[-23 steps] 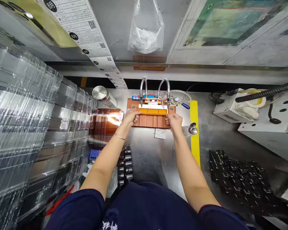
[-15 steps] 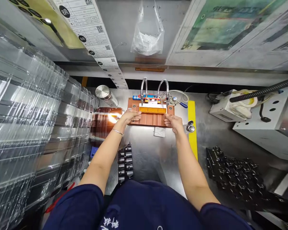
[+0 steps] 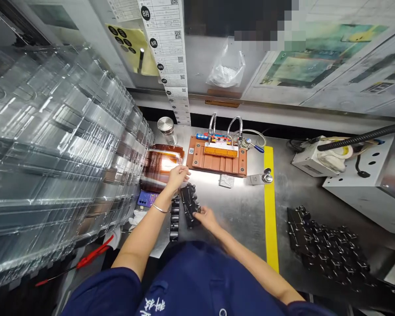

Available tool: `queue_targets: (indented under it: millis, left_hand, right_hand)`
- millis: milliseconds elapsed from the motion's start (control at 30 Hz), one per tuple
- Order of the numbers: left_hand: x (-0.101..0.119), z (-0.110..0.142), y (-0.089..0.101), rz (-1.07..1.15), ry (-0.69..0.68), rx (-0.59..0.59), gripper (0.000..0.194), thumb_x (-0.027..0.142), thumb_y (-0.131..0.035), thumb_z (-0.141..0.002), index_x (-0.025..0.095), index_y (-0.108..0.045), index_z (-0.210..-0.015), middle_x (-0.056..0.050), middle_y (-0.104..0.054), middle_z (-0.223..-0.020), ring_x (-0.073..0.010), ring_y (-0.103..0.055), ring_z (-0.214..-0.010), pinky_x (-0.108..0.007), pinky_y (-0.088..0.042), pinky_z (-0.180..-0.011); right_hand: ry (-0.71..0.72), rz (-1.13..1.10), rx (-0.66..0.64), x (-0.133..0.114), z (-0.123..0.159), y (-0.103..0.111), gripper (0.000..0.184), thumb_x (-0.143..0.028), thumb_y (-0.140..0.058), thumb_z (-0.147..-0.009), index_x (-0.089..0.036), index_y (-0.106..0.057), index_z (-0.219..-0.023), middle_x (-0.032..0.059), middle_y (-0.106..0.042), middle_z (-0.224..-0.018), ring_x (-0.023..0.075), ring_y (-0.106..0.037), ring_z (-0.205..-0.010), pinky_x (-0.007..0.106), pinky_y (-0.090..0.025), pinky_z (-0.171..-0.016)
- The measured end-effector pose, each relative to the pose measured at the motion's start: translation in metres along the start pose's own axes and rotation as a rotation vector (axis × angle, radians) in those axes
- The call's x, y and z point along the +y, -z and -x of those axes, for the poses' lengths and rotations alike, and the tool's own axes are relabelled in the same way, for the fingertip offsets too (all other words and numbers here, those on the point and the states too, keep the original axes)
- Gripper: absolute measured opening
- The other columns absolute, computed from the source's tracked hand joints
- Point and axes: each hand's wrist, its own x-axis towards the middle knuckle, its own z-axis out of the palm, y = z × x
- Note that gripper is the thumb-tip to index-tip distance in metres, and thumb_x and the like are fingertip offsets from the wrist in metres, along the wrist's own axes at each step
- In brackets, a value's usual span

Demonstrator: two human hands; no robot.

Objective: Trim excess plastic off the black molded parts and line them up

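- Black plastic, knobbly along its edge: the nearer-to-centre moulded part (image 3: 188,202) lies slantwise in front of the person, just beside the right hand's fingers, well short of the copper-coloured fixture (image 3: 217,166)
- From where I stand, the right hand (image 3: 206,218) is drawn in narrow, thumb and fingers closed on the lower right edge of that part
- The left hand (image 3: 178,175) hangs above the part's upper end with its fingers bent; I cannot tell whether anything sits between them
- A second black piece (image 3: 174,220) lies just left of the first, close by the left forearm, on the steel tabletop (image 3: 237,215)
- On the fixture rests an orange strip (image 3: 220,152), with two bendy metal hoses (image 3: 235,120) arching over behind it
- Near the left hand are glossy brown trays (image 3: 151,169), with a violet phone (image 3: 147,198) just below them and a metal-lidded jar (image 3: 166,126) behind
- Just in front of the fixture is a small grey pad (image 3: 226,181)
- Off to the right, past a yellow strip (image 3: 270,219), more black parts (image 3: 329,252) sit in a cluster
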Motion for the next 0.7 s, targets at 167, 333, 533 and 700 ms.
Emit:
queue_targets:
  millis: [167, 333, 533, 700]
  left_hand:
    - [-0.004, 0.006, 0.006, -0.220, -0.333, 0.130, 0.025, 0.034, -0.051, -0.089, 0.015, -0.063, -0.097, -0.012, -0.071, -0.094, -0.0184, -0.067, -0.085, -0.033, -0.055, -0.075]
    - [0.004, 0.009, -0.038, -0.547, -0.729, -0.020, 0.025, 0.032, -0.060, -0.085, 0.020, -0.066, -0.107, -0.012, -0.066, -0.120, -0.0247, -0.056, -0.119, -0.048, -0.038, -0.107]
    - [0.002, -0.020, -0.084, -0.871, -0.925, -0.215, 0.025, 0.018, -0.057, -0.088, 0.020, -0.065, -0.112, -0.013, -0.063, -0.128, -0.0273, -0.054, -0.122, -0.055, -0.035, -0.108]
    - [0.005, -0.064, -0.098, -0.960, -0.963, -0.252, 0.029, 0.011, -0.047, -0.091, 0.018, -0.065, -0.113, -0.016, -0.062, -0.129, -0.0273, -0.055, -0.120, -0.054, -0.037, -0.105]
  right_hand:
    - [0.253, 0.397, 0.289, -0.035, -0.034, 0.090, 0.038, -0.032, -0.059, -0.077, -0.016, -0.064, -0.112, 0.0126, -0.072, -0.105, 0.0300, -0.066, -0.099, 0.045, -0.052, -0.084]
    - [0.528, 0.716, 0.435, -0.053, -0.071, 0.149, 0.039, -0.016, -0.052, -0.081, -0.019, -0.063, -0.118, 0.0114, -0.062, -0.132, 0.0281, -0.049, -0.128, 0.051, -0.030, -0.110]
    - [0.609, 0.932, 0.500, -0.030, -0.084, 0.164, 0.033, -0.017, -0.045, -0.090, -0.018, -0.064, -0.116, 0.0138, -0.063, -0.128, 0.0290, -0.049, -0.125, 0.050, -0.036, -0.102]
    - [0.538, 1.013, 0.525, -0.034, -0.103, 0.200, 0.035, -0.028, -0.048, -0.090, -0.020, -0.063, -0.120, 0.0109, -0.063, -0.126, 0.0257, -0.052, -0.118, 0.042, -0.043, -0.098]
